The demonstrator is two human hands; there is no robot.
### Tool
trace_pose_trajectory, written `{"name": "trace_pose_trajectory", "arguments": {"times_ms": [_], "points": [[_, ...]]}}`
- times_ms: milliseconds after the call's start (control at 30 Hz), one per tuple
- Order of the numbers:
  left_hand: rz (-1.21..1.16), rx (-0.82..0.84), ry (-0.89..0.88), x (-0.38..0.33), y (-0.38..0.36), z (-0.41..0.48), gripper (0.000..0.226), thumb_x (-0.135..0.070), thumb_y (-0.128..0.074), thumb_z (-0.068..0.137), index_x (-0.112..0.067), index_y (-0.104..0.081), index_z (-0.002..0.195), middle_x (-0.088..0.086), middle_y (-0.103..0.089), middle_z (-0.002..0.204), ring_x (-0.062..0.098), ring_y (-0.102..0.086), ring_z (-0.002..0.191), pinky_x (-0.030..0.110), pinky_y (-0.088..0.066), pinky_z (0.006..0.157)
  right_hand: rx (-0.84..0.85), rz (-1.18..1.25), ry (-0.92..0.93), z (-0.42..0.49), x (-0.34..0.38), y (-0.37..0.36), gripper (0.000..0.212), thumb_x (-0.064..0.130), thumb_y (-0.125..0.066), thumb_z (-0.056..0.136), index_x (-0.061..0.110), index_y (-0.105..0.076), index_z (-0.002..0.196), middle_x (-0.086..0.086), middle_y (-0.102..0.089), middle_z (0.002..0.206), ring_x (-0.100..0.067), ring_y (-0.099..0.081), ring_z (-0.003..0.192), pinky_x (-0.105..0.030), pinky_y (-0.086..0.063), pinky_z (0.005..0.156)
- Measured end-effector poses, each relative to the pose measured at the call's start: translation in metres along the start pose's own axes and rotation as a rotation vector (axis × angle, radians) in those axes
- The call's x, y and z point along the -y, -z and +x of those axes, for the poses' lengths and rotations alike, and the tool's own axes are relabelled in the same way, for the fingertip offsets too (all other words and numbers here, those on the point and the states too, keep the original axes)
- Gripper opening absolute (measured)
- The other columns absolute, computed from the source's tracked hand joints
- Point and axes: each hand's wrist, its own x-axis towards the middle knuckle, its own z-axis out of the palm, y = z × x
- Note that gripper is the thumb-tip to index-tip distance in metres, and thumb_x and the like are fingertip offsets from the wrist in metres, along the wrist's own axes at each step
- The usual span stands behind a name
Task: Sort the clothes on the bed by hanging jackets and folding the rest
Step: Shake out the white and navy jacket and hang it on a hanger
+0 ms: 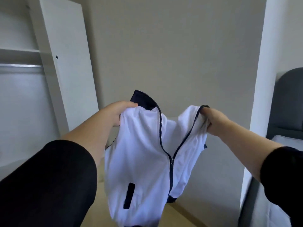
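Black sleeves (49, 182) foremost, left hand (120, 112) and right hand (213, 119) clench fingers on the shoulders of a white, navy-collared zip jacket (139, 153), apparently spreading it for hanging.

The jacket (141, 161) hangs between the left hand (119, 112) and right hand (211, 120), wardrobe (65, 38) to its left, bed (286, 139) to its right, wall (164, 46) behind.
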Motion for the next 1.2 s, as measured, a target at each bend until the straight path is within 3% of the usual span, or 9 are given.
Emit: {"name": "trace_pose_trajectory", "arguments": {"times_ms": [133, 233, 333, 433, 500, 633, 767, 933, 1200], "points": [[-0.194, -0.145, -0.234, 0.003, 0.004, -0.001, 0.032, 0.002, -0.059, 0.087, 0.005, -0.059, 0.119, 0.019, -0.065, 0.115, 0.030, -0.064, 0.105, 0.034, -0.053, 0.087, -0.050, 0.103, 0.116, -0.004, 0.016, -0.015, 0.014, -0.009, -0.050, 0.084, 0.000, -0.061, 0.087, -0.010, -0.063, 0.081, -0.019, -0.063, 0.061, -0.025, -0.053, 0.054], [-0.252, -0.115, -0.279, 0.019, 0.004, 0.001, 0.035, 0.006, -0.058, 0.087, -0.001, -0.060, 0.120, 0.016, -0.065, 0.115, 0.027, -0.065, 0.098, 0.031, -0.053, 0.078, 0.029, 0.096, 0.119, -0.005, 0.023, -0.018, 0.026, -0.014, -0.050, 0.082, -0.005, -0.061, 0.103, -0.017, -0.064, 0.093, -0.028, -0.062, 0.077, -0.034, -0.053, 0.067], [0.082, -0.070, -0.227, 0.036, -0.009, -0.002, 0.039, 0.014, -0.044, 0.089, -0.012, -0.064, 0.108, 0.005, -0.067, 0.102, 0.020, -0.062, 0.091, 0.028, -0.051, 0.076, 0.133, -0.221, 0.082, -0.009, 0.016, -0.016, 0.021, -0.016, -0.056, 0.081, -0.008, -0.063, 0.099, -0.019, -0.064, 0.093, -0.033, -0.060, 0.086, -0.044, -0.052, 0.077], [-0.093, -0.331, -0.419, 0.031, -0.026, 0.003, 0.023, 0.006, -0.048, 0.087, -0.011, -0.063, 0.083, -0.001, -0.060, 0.078, 0.016, -0.051, 0.075, 0.023, -0.045, 0.071, -0.073, -0.253, 0.369, -0.007, 0.019, -0.011, 0.023, -0.016, -0.059, 0.077, 0.006, -0.065, 0.078, -0.006, -0.063, 0.071, -0.020, -0.059, 0.068, -0.033, -0.050, 0.071], [-0.102, -0.267, -0.370, 0.028, -0.040, 0.010, 0.029, -0.004, -0.048, 0.094, -0.013, -0.046, 0.067, -0.003, -0.050, 0.073, 0.013, -0.043, 0.071, 0.011, -0.037, 0.056, -0.159, -0.287, 0.522, -0.005, 0.022, -0.005, 0.025, -0.012, -0.059, 0.076, 0.012, -0.063, 0.069, -0.005, -0.064, 0.071, -0.018, -0.057, 0.067, -0.030, -0.047, 0.071], [0.027, -0.119, -0.249, 0.049, -0.046, 0.010, 0.024, 0.008, -0.049, 0.087, -0.010, -0.057, 0.072, -0.008, -0.049, 0.074, -0.001, -0.040, 0.068, 0.005, -0.032, 0.054, -0.040, -0.960, 0.493, -0.005, 0.009, 0.017, 0.029, -0.011, -0.049, 0.080, 0.006, -0.073, 0.086, -0.015, -0.069, 0.090, -0.024, -0.061, 0.086, -0.030, -0.048, 0.076], [-0.260, -0.278, -0.247, 0.056, -0.031, 0.017, 0.040, 0.001, -0.042, 0.095, -0.013, -0.041, 0.058, -0.009, -0.041, 0.039, 0.015, -0.038, 0.060, 0.017, -0.032, 0.042, -0.071, -0.498, 0.408, -0.005, 0.003, 0.031, 0.035, -0.016, -0.040, 0.084, 0.005, -0.067, 0.086, -0.007, -0.064, 0.077, -0.023, -0.057, 0.074, -0.024, -0.047, 0.069], [-0.217, -0.219, -0.056, 0.059, -0.032, 0.012, 0.028, -0.006, -0.053, 0.090, -0.010, -0.054, 0.062, -0.001, -0.050, 0.038, 0.016, -0.047, 0.037, 0.013, -0.036, 0.041, -0.048, -0.317, 0.305, -0.002, -0.005, 0.034, 0.034, -0.013, -0.040, 0.084, 0.008, -0.063, 0.071, -0.008, -0.060, 0.074, -0.022, -0.055, 0.065, -0.026, -0.046, 0.062], [-0.194, -0.113, 0.047, 0.059, -0.040, 0.010, 0.032, -0.014, -0.044, 0.092, -0.013, -0.041, 0.060, 0.004, -0.042, 0.053, 0.018, -0.040, 0.049, 0.021, -0.032, 0.048, 0.082, 0.094, 0.035, 0.001, -0.008, 0.035, 0.022, 0.010, -0.045, 0.094, 0.006, -0.060, 0.078, 0.000, -0.066, 0.054, -0.020, -0.058, 0.064, -0.028, -0.049, 0.060]]}}
